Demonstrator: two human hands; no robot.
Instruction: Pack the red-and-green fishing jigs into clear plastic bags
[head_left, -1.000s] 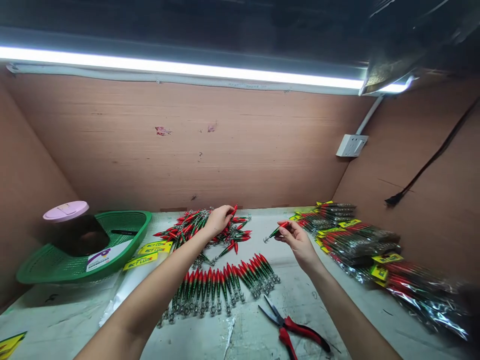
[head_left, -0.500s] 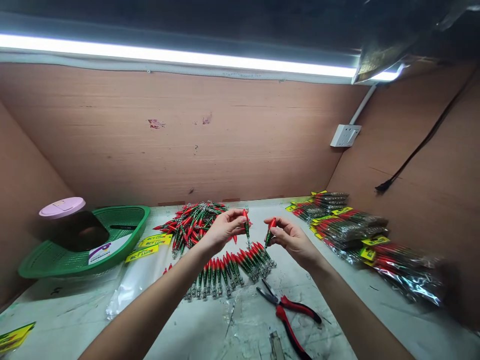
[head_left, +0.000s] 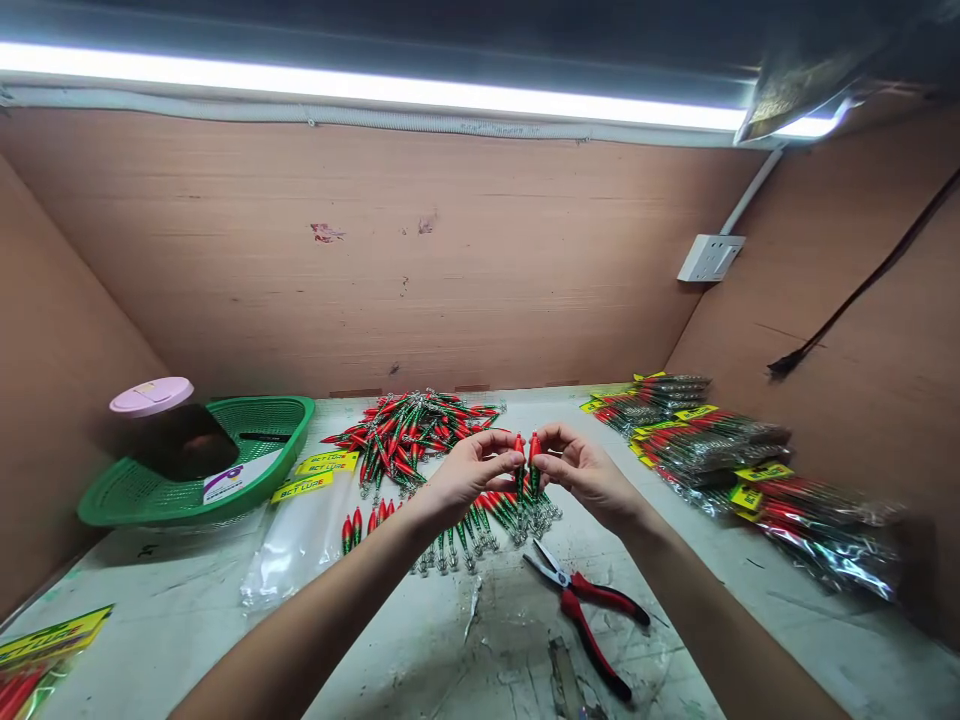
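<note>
My left hand (head_left: 480, 468) pinches a red and green fishing lure (head_left: 519, 462) between thumb and fingers, red end up. Close beside it, my right hand (head_left: 576, 470) grips another fishing lure (head_left: 535, 460), also upright. The two lures stand almost side by side above the right end of a row of lures (head_left: 469, 535) laid out on the table. Part of that row is hidden by my left forearm. Behind my hands lies a heap of loose lures (head_left: 397, 440) with clear wire-like hook ends.
Red-handled pliers (head_left: 574, 590) lie open at front right, near a cutter blade (head_left: 564, 680). Bagged lures (head_left: 705, 450) are stacked along the right. At left are clear bags (head_left: 304, 535) with yellow headers and a green basket (head_left: 289, 440) holding a lidded dark container (head_left: 176, 440).
Both hands have come together, bringing the two lures nearly side by side. The camera view has shifted slightly, and more of a yellow-topped package shows at lower left.
</note>
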